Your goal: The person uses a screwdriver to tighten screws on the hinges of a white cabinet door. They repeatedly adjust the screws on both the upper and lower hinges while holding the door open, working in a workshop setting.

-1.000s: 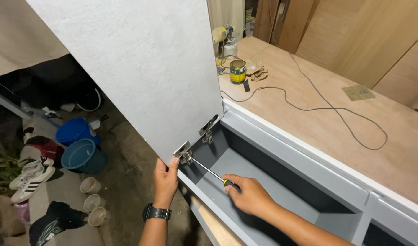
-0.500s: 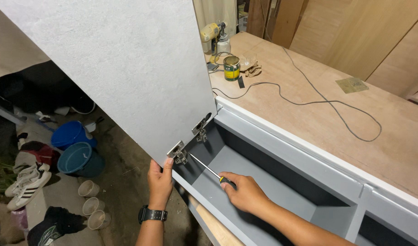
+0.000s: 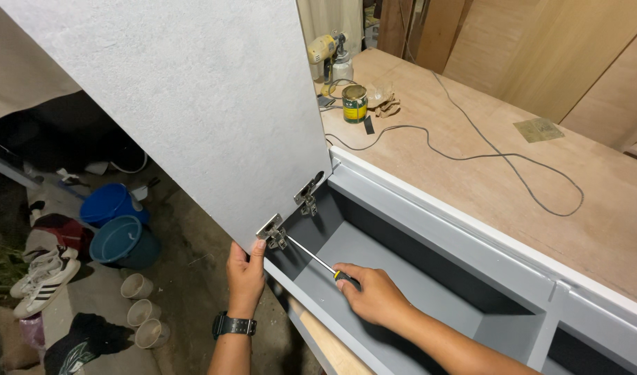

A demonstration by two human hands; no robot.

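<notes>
A large pale grey cabinet door stands swung up and open from a grey cabinet box. My left hand, with a black watch on the wrist, grips the door's lower edge beside a metal hinge. My right hand is inside the box, closed on the yellow-and-black handle of a screwdriver. The screwdriver's tip sits at that lower hinge. A second metal hinge shows higher up the door's edge.
A plywood top carries a yellow spray gun, a small tin can, a rag and a long grey cord. Below left on the floor are blue buckets, small cups and shoes.
The view has shifted slightly to the left and closer. Both hands stay at the lower hinge, with the screwdriver held against it.
</notes>
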